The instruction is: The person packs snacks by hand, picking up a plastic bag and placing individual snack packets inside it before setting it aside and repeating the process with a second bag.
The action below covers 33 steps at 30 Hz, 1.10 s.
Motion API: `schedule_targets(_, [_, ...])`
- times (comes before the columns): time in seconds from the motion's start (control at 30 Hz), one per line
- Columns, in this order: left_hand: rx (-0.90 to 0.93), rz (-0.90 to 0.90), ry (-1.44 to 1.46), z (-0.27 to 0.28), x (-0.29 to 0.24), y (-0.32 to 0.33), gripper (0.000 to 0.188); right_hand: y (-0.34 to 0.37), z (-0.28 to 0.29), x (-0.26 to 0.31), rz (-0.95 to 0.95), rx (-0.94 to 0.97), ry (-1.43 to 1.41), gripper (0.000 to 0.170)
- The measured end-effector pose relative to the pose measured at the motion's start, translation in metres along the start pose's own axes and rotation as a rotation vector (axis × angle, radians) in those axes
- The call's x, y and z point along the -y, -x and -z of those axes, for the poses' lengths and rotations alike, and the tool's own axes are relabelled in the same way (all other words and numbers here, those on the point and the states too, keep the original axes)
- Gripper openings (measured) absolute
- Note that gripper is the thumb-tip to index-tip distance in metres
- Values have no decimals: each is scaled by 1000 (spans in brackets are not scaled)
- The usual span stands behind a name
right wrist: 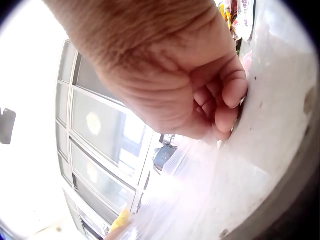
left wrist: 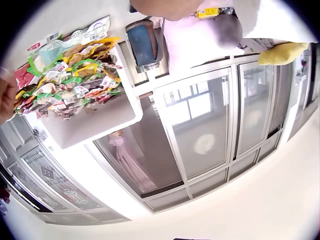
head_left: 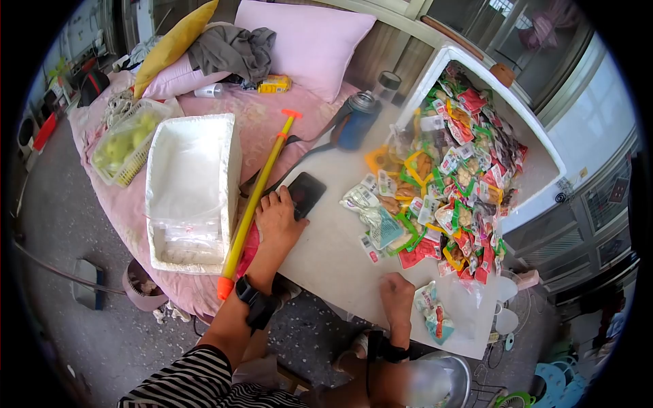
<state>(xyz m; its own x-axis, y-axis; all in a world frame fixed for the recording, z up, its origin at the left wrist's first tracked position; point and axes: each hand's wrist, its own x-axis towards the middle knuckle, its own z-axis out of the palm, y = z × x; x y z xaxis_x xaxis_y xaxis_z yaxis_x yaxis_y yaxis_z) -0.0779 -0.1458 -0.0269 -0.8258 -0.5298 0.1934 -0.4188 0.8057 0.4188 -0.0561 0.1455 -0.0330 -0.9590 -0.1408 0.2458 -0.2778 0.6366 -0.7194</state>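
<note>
My left hand (head_left: 279,221) lies over the near edge of a dark phone (head_left: 307,196), fingers loosely extended, on the left side of the pale table (head_left: 326,262). In the left wrist view only part of the left hand (left wrist: 170,6) shows at the top. My right hand (head_left: 396,296) is low at the table's front edge with curled fingers. The right wrist view shows its fingertips pinching thin clear plastic (right wrist: 175,185), which spreads away toward the left hand. Beside the right hand lies a white-and-teal snack packet (head_left: 434,313).
A heap of colourful snack packets (head_left: 456,183) spills from a white foam box (head_left: 537,129). At left are another foam box (head_left: 194,163), a yellow tube with orange ends (head_left: 258,197) and a basket of green fruit (head_left: 129,146). A blue bottle (head_left: 357,122) stands behind.
</note>
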Motion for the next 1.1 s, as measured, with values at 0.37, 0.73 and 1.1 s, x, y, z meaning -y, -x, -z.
schedule_targets(0.37, [-86, -9, 94, 2, -5, -1, 91, 2, -1, -3, 41, -13, 16, 9])
schedule_targets(0.73, [-442, -242, 562, 23, -28, 23, 98, 1, 0, -1, -69, 31, 64, 14])
schedule_targets(1.1, [-623, -347, 658, 28, -35, 34, 91, 4, -3, -10, -53, 36, 7, 12])
